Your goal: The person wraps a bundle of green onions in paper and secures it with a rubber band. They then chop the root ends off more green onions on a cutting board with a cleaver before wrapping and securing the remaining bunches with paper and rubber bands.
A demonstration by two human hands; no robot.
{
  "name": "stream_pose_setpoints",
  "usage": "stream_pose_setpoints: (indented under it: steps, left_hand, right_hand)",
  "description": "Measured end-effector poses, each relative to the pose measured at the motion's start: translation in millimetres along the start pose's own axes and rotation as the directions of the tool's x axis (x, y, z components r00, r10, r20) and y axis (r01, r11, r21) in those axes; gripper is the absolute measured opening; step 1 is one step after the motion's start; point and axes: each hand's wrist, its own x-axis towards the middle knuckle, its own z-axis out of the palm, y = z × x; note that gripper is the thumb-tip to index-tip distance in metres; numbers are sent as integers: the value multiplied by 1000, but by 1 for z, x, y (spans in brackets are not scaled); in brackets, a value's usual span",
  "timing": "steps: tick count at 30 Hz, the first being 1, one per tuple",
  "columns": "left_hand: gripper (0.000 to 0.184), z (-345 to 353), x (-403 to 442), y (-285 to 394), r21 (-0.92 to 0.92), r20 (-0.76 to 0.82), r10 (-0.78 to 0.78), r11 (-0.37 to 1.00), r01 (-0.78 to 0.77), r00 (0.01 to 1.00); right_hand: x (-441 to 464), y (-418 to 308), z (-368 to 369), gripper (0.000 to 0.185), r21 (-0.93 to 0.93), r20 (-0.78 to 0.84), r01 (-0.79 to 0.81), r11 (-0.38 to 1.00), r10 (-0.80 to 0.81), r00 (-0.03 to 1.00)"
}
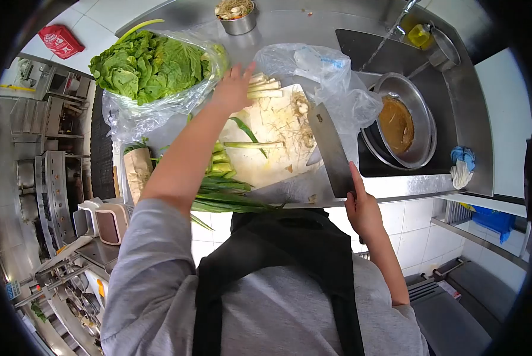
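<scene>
My right hand (364, 207) is closed around the handle of a cleaver (331, 148), its broad blade angled over the right edge of the white cutting board (251, 169). My left hand (233, 89) reaches across to the far left of the board, fingers apart, beside a bunch of cut white green-onion stalks (266, 89). Whether its palm touches them is hidden. A single green-onion stalk (254, 145) lies across the board's middle. Trimmed roots (301, 121) are scattered along the right side. More green onions with long leaves (224, 199) lie at the near left, partly under my forearm.
Leafy lettuce (153, 65) in a plastic bag sits at the left. A metal container of root scraps (237, 21) stands behind. Crumpled clear plastic bags (313, 65) lie beyond the board. Right of it, a sink holds metal bowls (423, 139) and a running tap (399, 29).
</scene>
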Motion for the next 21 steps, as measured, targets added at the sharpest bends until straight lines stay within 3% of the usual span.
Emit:
stream_pose_setpoints:
  steps: [1, 3, 5, 6, 8, 10, 12, 15, 17, 20, 21]
  left_hand:
    - [66, -5, -9, 4, 71, -250, 113, 993, -99, 962]
    - [47, -26, -45, 23, -173, 63, 251, 956, -237, 966]
    - [31, -25, -78, 43, -190, 456, 262, 962, -195, 850]
    - [31, -14, -89, 41, -189, 455, 262, 962, -194, 851]
    - [26, 1, -102, 39, -218, 260, 335, 934, -283, 906]
    - [21, -6, -94, 35, -256, 291, 345, 927, -274, 892]
    - [20, -22, -77, 33, -417, 302, 209, 907, -68, 930]
    - [29, -53, -51, 28, -443, 240, 87, 896, 30, 967]
    - [42, -62, -46, 22, -381, -226, 70, 912, -154, 972]
    - [52, -89, -70, 12, -347, -295, 74, 921, -179, 952]
    - [52, -104, -90, 9, -303, -170, 140, 934, -188, 975]
  right_hand:
    - [-1, 3, 1, 78, 2, 1, 0, 1000, 0, 1000]
    - [-6, 10, 3, 78, 0, -32, -3, 1000, 3, 999]
    - [-9, 8, 1, 79, 13, -17, -47, 999, 47, 999]
    - [-9, 7, 0, 79, 20, 2, -87, 996, 87, 996]
    - [-8, 8, 2, 79, 11, -6, -68, 998, 68, 998]
    - [-10, 8, 4, 79, -4, -12, -58, 998, 58, 998]
    - [-8, 5, 7, 79, -14, -22, -18, 1000, 18, 1000]
    - [-4, -4, 13, 79, 14, 2, 18, 1000, -18, 1000]
    - [1, -12, 19, 79, 18, 27, 31, 999, -31, 999]
    - [13, -23, 29, 79, 9, 69, 37, 999, -38, 997]
    - [17, -26, 31, 79, 1, 90, 31, 1000, -31, 995]
